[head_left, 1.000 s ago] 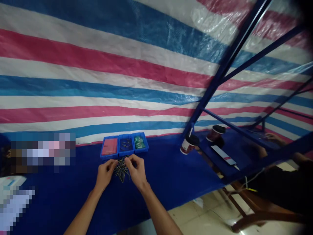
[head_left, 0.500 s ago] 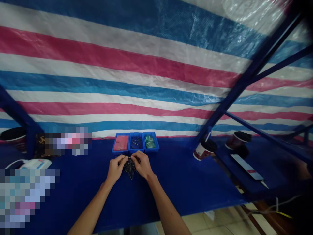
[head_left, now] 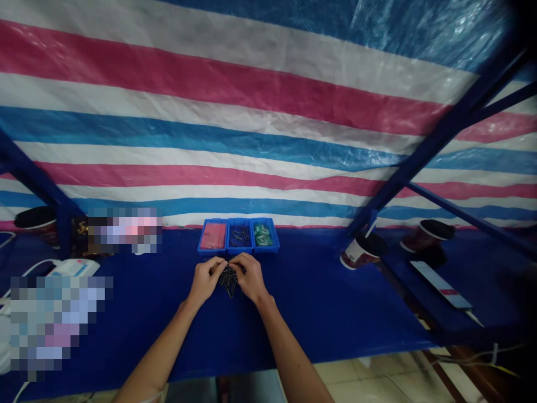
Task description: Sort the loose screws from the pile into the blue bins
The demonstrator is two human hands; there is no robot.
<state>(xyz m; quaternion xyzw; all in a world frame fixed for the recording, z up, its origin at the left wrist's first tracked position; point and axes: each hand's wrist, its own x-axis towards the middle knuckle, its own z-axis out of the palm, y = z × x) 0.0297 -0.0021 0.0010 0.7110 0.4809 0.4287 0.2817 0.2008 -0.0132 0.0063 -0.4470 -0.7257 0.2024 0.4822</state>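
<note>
My left hand [head_left: 204, 280] and my right hand [head_left: 251, 275] meet over a small heap of dark thin metal pins [head_left: 229, 279] on the blue table cover [head_left: 302, 308]. Both hands have their fingers curled, the fingertips pinched together at the top of the heap. Whatever sits between the fingertips is too small to name. Just beyond the hands stand three small blue bins in a row: a bin with red sheets [head_left: 213, 237], a bin with dark pins [head_left: 239, 235] and a bin with green parts [head_left: 263, 235].
A striped red, white and blue tarp [head_left: 251, 112] hangs behind the table. Dark blue frame bars [head_left: 423, 159] rise at the right. Two lidded paper cups [head_left: 359, 251] [head_left: 424, 235] and a flat white strip [head_left: 440, 285] lie to the right. A white device [head_left: 69, 267] rests at left.
The head camera has swung left and slightly down, so the bins and hands sit more centrally. My two hands have closed in together over the pin heap, fingertips now touching.
</note>
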